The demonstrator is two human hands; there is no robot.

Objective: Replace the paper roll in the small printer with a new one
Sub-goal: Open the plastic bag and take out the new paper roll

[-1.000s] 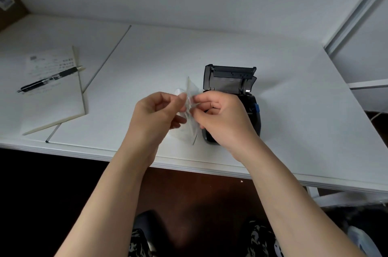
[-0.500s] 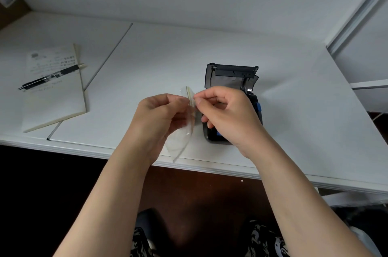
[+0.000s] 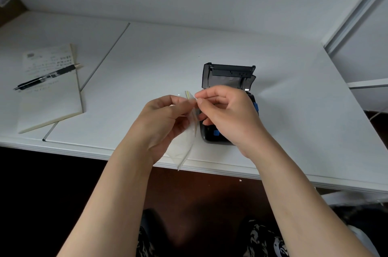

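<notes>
A small black printer (image 3: 227,76) with blue buttons stands on the white desk (image 3: 294,109), its lid tipped open toward the back. In front of it I hold a clear plastic bag (image 3: 184,147) up on edge. My left hand (image 3: 165,122) pinches one side of the bag's top. My right hand (image 3: 228,114) pinches the other side, thumb and forefinger closed on the rim, and covers most of the printer's body. I cannot see a paper roll; what the bag holds is unclear.
A notepad (image 3: 50,93) lies at the left of the desk with a black pen (image 3: 45,77) across it. A seam (image 3: 105,57) runs between two desk panels. The wall stands behind, a white frame (image 3: 357,15) at the right. The desk's front edge passes under my wrists.
Both hands have risen slightly with the bag, and the bag has turned from nearly flat to edge-on, hanging lower toward the desk's front edge. The printer has not moved.
</notes>
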